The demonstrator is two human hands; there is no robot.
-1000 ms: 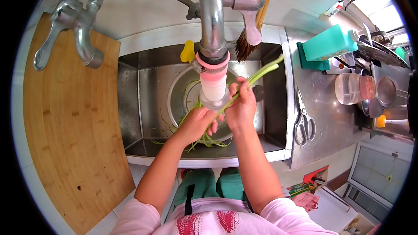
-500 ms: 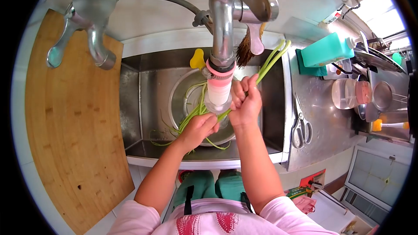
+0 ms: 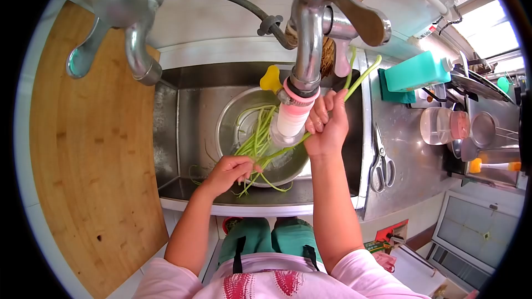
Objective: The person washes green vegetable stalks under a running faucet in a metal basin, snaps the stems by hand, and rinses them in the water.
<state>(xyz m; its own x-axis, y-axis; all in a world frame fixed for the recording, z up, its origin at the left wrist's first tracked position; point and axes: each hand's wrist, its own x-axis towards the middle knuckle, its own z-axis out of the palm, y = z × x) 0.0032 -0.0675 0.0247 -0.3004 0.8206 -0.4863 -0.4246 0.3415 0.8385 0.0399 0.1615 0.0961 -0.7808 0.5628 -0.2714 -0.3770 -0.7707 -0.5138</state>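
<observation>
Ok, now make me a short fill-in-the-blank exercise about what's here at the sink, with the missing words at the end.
1. The right hand grips stems that are ____ in colour.
2. The wooden board lies on the person's ____ side.
3. The scissors lie on the counter to the person's ____.
4. The bowl sits inside the kitchen ____.

Missing words: green; left; right; sink.

The faucet point(image 3: 308, 58) bars the way above the basin point(image 3: 226, 119); leftward, the sink point(image 3: 194, 105) has passing room
</observation>
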